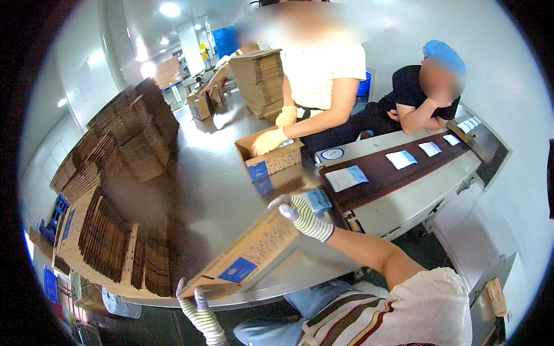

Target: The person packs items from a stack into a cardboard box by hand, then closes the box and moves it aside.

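A brown cardboard carton [254, 256] with a blue printed patch is held slantwise above the metal table, long and narrow as I see it; I cannot tell whether it is folded flat. My left hand [201, 308], in a striped glove, grips its near left end, thumb on one side. At its far right end my right hand [303, 216], gloved alike, is closed on the upper corner. Just behind my right hand lies a blue and white packet [317, 199]. Across the table, a co-worker's gloved hands [270, 138] reach into an open carton [271, 164].
Stacks of flat cardboard cartons [109, 242] fill the table's left side; another stack [258, 81] stands at the back. On the right, a conveyor belt [375, 199] carries white and blue packets [346, 178]. A person in a blue cap [444, 55] leans beside it. The metal table [210, 202] curves toward me.
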Available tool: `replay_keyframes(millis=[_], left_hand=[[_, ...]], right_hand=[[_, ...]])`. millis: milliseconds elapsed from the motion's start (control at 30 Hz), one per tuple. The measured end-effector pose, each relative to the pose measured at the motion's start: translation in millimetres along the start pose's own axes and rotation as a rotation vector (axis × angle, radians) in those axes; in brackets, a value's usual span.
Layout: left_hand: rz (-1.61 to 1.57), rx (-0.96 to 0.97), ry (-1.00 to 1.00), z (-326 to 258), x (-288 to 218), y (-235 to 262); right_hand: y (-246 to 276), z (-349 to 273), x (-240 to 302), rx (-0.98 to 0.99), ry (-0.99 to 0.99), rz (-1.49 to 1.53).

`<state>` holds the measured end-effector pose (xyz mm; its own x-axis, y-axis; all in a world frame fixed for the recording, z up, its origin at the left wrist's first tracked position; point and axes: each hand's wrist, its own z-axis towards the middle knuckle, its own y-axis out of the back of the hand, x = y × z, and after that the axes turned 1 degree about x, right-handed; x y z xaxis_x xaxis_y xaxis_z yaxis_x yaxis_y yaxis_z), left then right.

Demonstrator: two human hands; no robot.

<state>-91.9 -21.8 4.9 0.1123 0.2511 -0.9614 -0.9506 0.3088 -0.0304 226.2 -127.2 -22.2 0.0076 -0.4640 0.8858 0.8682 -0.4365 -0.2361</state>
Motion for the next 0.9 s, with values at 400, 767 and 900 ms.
replay_keyframes(millis=[400,767,900], left_hand=[[0.235,-0.291,-0.13,7.3,-6.8,-18.3],[0.321,0.358,-0.159,20.2,-1.9,-5.1],[0.426,0.391,-0.237,23.1,-10.1,7.0]], right_hand=[[-34.6,-12.2,22.5,0.137,-0.035,-0.229],[-40.2,-0.4,4.8,0.113,0.216,-0.633],[-54.9,11.1,21.7,0.417,0.243,-0.881]])
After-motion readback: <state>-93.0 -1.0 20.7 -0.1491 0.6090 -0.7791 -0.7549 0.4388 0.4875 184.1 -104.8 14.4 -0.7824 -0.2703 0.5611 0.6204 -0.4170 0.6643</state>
